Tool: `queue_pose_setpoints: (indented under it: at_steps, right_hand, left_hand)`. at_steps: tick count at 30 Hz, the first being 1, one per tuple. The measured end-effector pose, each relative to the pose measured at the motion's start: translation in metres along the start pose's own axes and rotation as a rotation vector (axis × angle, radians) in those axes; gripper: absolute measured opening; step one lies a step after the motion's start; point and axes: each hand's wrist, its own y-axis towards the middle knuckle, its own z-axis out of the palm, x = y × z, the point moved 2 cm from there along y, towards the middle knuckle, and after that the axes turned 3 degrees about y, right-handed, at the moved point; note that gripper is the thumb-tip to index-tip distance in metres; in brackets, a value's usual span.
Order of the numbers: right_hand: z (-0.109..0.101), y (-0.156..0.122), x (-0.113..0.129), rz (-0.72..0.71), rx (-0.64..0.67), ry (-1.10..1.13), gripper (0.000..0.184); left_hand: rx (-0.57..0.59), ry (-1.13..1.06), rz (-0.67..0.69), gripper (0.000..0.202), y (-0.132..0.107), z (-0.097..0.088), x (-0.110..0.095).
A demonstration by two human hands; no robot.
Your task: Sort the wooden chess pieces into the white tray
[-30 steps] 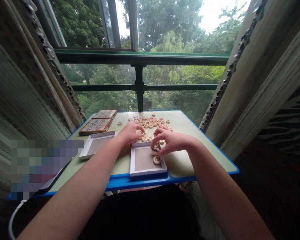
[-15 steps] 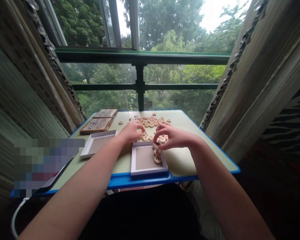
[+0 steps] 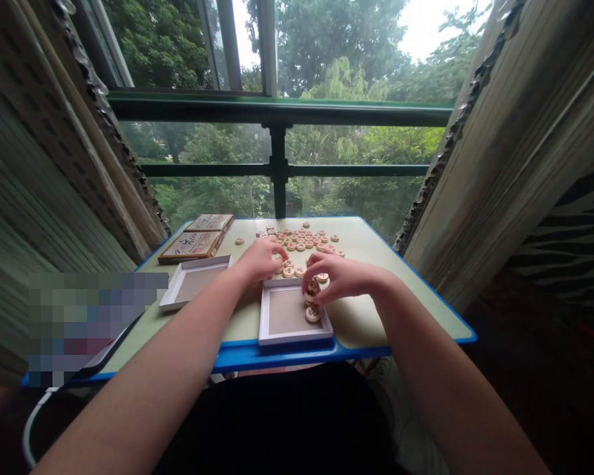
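A shallow white box tray (image 3: 264, 323) lies at the table's near edge. Inside it, along the right wall, round Chinese chess pieces form a column, the nearest one a black-marked piece (image 3: 312, 315). My right hand (image 3: 334, 276) is over the tray's far right corner, its bent fingers and thumb closed around a piece (image 3: 310, 295) at that column. Just beyond the tray, my left hand (image 3: 261, 259) reaches beside some loose pieces (image 3: 288, 271). Its fingers are curved and apart, touching or nearly touching the pieces; its palm side is hidden.
More Chinese chess pieces (image 3: 301, 245) are spread farther back on the blue-edged table (image 3: 366, 323). A second white tray (image 3: 178, 305) lies left, with two printed boxes (image 3: 192, 245) behind it. A blurred-out device (image 3: 94, 336) with a white cable is at the left edge.
My right hand has moved slightly nearer and lower along the column in the tray, now covering a piece that showed before. My left hand stays nearly in place.
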Motion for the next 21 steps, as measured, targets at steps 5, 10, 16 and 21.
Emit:
queue_pose_setpoints:
  at_steps: [5,10,16,21]
  right_hand:
    - [0.0,-0.001,0.0,0.016,0.003,-0.001,0.025]
    - [-0.004,-0.002,0.0,0.052,0.001,0.03,0.031]
    - [-0.006,0.007,-0.02,0.145,-0.256,-0.026,0.02]
    - [0.001,0.015,-0.05,0.35,-0.458,-0.181,0.026]
  left_hand:
    - [-0.001,-0.006,-0.01,0.034,0.0,0.002,0.002]
    - [0.005,-0.014,-0.014,0.038,0.001,0.002,0.005]
    - [0.007,0.016,-0.026,0.043,0.003,0.002,0.006]
    - [0.065,-0.023,-0.047,0.039,0.0,0.0,0.002]
